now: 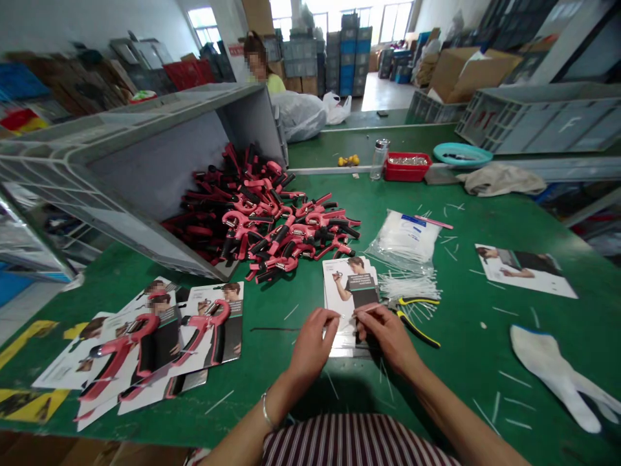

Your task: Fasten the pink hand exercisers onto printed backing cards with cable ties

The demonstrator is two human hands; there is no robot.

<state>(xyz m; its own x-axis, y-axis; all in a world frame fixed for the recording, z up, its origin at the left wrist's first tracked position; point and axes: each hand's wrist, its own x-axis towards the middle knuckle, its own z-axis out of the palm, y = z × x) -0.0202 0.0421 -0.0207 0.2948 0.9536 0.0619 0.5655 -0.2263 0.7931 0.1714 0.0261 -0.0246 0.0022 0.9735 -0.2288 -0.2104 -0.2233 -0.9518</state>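
My left hand (316, 338) is pinched over the left side of a stack of printed cards (334, 294), with a tiny pale bit at its fingertips. Across from it, my right hand (388, 333) pinches just above the same stack; what sits in its fingers is too small to make out. Pliers with yellow-and-black handles (420, 323) lie beside my right hand. White cable ties (412, 285) are spread behind them, at the mouth of a clear plastic bag (407, 236). Pink-and-black hand grip strengtheners (291, 226) lie heaped beyond the cards.
A grey crate (145, 136) lies on its side, spilling grip strengtheners. At left are cards with grip strengtheners attached (213, 323). A white glove (553, 369) and a loose card (526, 268) lie right. A red tray (407, 169) and glass jar (380, 160) stand behind. A person (274, 83) is beyond.
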